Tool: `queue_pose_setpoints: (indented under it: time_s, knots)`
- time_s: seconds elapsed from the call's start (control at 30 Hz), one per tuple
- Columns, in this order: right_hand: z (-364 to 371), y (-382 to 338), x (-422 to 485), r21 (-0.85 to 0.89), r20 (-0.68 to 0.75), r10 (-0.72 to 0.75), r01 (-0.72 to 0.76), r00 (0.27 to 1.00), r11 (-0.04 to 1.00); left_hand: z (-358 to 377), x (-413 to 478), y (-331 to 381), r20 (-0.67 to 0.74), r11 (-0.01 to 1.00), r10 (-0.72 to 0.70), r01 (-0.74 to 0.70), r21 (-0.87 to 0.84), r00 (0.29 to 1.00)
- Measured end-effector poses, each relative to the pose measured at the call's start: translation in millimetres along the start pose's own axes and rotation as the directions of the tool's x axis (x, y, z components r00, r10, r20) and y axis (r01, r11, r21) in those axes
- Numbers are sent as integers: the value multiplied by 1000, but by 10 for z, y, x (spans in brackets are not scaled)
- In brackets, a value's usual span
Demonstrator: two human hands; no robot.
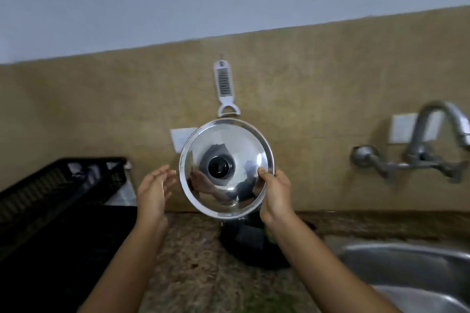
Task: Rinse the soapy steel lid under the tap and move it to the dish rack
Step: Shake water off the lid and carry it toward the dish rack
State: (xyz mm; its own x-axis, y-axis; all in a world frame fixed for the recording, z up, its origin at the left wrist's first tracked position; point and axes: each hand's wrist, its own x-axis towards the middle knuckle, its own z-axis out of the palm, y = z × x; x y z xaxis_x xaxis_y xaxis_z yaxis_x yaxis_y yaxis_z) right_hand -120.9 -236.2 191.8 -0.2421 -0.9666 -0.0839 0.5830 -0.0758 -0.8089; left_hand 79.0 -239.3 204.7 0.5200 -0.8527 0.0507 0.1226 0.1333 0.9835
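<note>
Steel lid [226, 169] held up in the air, above the bench [193, 262] near its back edge, between the dish rack [50, 193] at the left end and the sink [407, 269] at the right end. Tilted on edge, domed top and black knob [220, 167] turned toward the camera, rim clear of the bench and of the tan backsplash behind.

Right hand [276, 194] grasping the lid by its right rim: thumb over the front face, fingers wrapped behind, wrist bent back, forearm reaching up from the lower right across the sink's near corner.

Left hand [153, 192] released and empty, just beside the lid's left rim but not touching it; palm turned inward toward the lid, fingers straight and slightly spread, forearm rising from the lower left beside the dish rack.

Dark round pan [251, 244] on the bench directly below the lid, partly hidden by the right forearm. Tap [432, 134] mounted on the backsplash above the sink, well apart from the lid to the right. White-handled peeler [225, 86] hanging on the backsplash just above the lid's top rim.
</note>
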Motion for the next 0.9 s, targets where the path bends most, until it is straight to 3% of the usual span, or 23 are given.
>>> queue_pose_setpoints:
  time_s: [0.4,0.63,0.9]
  knots:
    - [2783,1409,443,-113,227,-37,64,973,992,-2288,1581,673,-278,986,122,-84,145,953]
    - [3824,2059,633,-198,305,-84,150,948,969,-2769,2215,715,-301,975,69,0,223,951]
    - [4246,2504,877,-264,301,-58,142,952,954,-2979,2224,517,-280,970,23,47,240,960]
